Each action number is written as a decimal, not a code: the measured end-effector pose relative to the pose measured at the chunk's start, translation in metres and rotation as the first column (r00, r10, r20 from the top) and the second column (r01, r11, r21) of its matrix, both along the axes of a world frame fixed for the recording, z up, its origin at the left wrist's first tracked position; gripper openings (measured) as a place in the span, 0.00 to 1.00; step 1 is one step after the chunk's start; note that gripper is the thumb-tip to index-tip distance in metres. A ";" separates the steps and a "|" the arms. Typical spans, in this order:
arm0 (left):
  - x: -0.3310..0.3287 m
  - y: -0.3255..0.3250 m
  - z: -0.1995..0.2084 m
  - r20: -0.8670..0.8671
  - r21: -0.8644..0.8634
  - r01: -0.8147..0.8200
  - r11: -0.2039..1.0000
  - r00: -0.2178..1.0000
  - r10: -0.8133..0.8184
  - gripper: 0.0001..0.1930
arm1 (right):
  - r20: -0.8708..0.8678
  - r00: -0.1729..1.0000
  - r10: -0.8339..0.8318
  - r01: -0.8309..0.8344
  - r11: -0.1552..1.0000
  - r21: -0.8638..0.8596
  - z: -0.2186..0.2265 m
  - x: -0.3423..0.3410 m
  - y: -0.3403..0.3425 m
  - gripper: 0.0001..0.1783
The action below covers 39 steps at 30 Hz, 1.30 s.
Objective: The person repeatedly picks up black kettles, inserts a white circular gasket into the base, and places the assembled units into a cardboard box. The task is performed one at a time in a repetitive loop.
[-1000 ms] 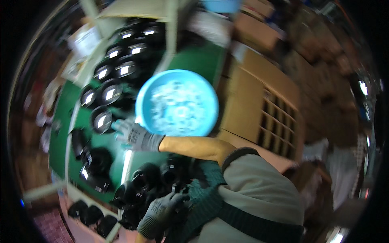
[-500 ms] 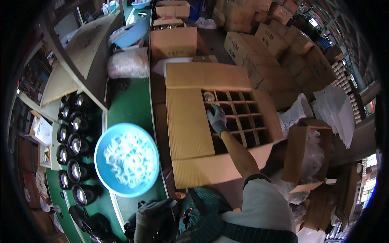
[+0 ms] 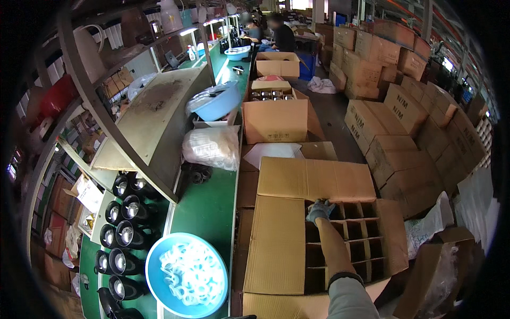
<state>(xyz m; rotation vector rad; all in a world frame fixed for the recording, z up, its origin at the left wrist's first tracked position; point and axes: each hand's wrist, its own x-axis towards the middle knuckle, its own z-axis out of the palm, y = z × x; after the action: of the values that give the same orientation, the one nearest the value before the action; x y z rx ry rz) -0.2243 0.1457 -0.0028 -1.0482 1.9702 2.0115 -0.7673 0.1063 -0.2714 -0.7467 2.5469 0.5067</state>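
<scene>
My right hand [image 3: 320, 210] is at the far-left corner cell of the open box [image 3: 273, 250], right of the bench [image 3: 210, 204]; I cannot tell whether my grip holds anything. My left is out of view. I judge this a reaching-in step; next calls for clearing the dividers [image 3: 365, 239].

Green bench [image 3: 212, 207] beneath blue basin [image 3: 153, 276] and black vessels [image 3: 126, 234].
</scene>
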 end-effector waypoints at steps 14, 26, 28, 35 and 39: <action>0.042 0.007 0.032 -0.363 -0.483 -0.442 0.756 0.887 0.286 0.17 | 0.075 0.997 0.000 0.074 0.196 -0.978 0.200 0.112 0.126 0.57; 0.154 0.031 0.024 -0.495 -0.023 -0.680 0.733 0.645 0.582 0.17 | 0.746 -0.362 0.559 0.813 0.581 -0.041 0.227 0.427 0.170 0.42; 0.177 0.045 0.023 -0.522 -0.130 -0.747 0.652 0.610 0.596 0.18 | 0.756 -0.418 0.503 0.784 0.620 0.021 0.223 0.445 0.172 0.42; 0.236 0.071 0.019 -0.566 -0.307 -0.830 0.466 0.553 0.611 0.20 | 0.767 -0.357 0.534 0.669 0.719 -0.189 0.223 0.491 0.151 0.36; 0.246 0.069 0.033 -0.524 -0.173 -0.884 0.434 0.456 0.719 0.18 | 0.775 -0.480 0.410 0.623 0.782 -0.027 0.212 0.516 0.115 0.34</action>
<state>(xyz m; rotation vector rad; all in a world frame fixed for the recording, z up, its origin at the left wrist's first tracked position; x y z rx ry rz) 0.0217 0.2147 0.0306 -2.2945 2.4609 2.3684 -0.2516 0.2208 -0.0595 -0.4534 0.6018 -0.9864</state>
